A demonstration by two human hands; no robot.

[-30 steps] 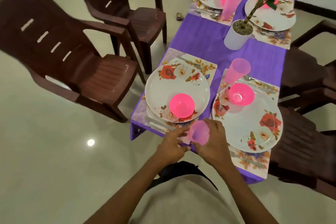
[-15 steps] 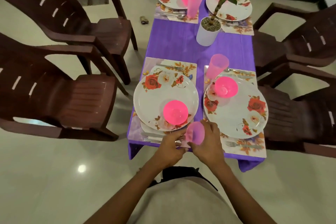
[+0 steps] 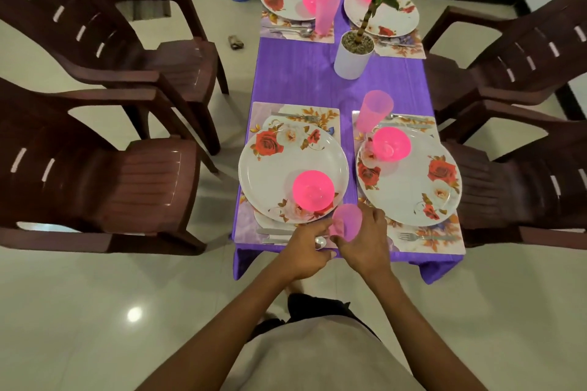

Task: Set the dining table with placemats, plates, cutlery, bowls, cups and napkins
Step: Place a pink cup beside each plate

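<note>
Right hand (image 3: 365, 240): fingers curled round a pink cup (image 3: 347, 220), held tilted at the near edge of the counter (image 3: 305, 73), between the two near place settings. Left hand (image 3: 306, 249): fingers bent, fingertips touching the cup's lower end; full grip cannot be told. Spoon (image 3: 320, 242): partly hidden beneath the hands. Near-left floral plate (image 3: 279, 168) on placemat (image 3: 263, 111), carrying a pink bowl (image 3: 313, 190). Near-right plate (image 3: 419, 187) with second bowl (image 3: 390, 143), upright pink tumbler (image 3: 374, 110) just beside it, fork (image 3: 413, 235) on the mat below. Potted plant (image 3: 353, 55) at centre; brown chairs (image 3: 104, 174) flank both sides.
</note>
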